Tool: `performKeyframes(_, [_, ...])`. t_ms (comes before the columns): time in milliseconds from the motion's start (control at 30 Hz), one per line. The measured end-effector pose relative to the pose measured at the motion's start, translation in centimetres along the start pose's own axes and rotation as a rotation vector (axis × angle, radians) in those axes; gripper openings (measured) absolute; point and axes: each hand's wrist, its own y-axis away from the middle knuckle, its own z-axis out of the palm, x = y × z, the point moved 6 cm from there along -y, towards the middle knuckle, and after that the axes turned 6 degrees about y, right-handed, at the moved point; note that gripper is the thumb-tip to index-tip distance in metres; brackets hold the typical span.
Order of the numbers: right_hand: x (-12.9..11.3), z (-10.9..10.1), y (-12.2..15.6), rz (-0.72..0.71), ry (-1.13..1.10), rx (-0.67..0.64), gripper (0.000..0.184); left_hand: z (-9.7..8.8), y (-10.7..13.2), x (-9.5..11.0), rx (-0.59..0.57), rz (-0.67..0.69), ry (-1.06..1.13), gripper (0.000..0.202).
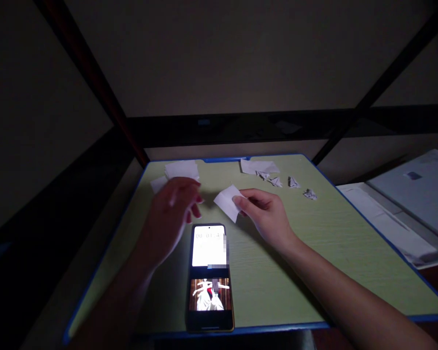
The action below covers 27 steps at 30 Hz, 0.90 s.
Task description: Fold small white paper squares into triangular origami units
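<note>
A small white sheet of paper is pinched between the thumb and fingers of my right hand, tilted over the middle of the table. My left hand hovers to the left of that sheet, apart from it, slightly blurred, with fingers loosely curled and nothing seen in them. Behind the left hand lies a stack of white paper sheets, partly covered by it. At the back right, another white sheet lies near several small folded paper pieces. One crumpled-looking paper piece sits farthest right.
A lit phone with a timer and a picture lies between my forearms at the near edge. The green table has a blue rim. Right of it are a grey flat case and white papers. A wall stands behind.
</note>
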Motion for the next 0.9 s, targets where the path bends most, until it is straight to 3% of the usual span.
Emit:
performKeyframes(100, [-0.3, -0.3, -0.1, -0.022, -0.010, 0.028, 0.012, 3.1, -1.2, -1.2, -0.144, -0.038, 0.032, 0.020])
performKeyframes(200, [-0.3, -0.4, -0.1, -0.024, -0.003, 0.038, 0.011, 4.6, -1.8, -2.1, -0.199, -0.037, 0.079, 0.019])
performKeyframes(367, [-0.3, -0.4, -0.1, -0.020, 0.038, 0.036, 0.011, 4.5, -1.4, -3.1, -0.200, -0.041, 0.141, 0.015])
performKeyframes(633, [0.5, 0.5, 0.0, 0.012, 0.046, -0.082, 0.013, 4.3, -0.7, -4.8, -0.127, -0.087, 0.252, 0.013])
performKeyframes(800, [0.3, 0.6, 0.4, -0.041, 0.112, -0.071, 0.015, 3.8, -0.8, -4.7, -0.049, -0.037, 0.228, 0.013])
performKeyframes(900, [-0.1, 0.6, 0.6, -0.101, 0.211, -0.054, 0.015, 3.9, -0.8, -4.8, -0.059, -0.056, 0.253, 0.013])
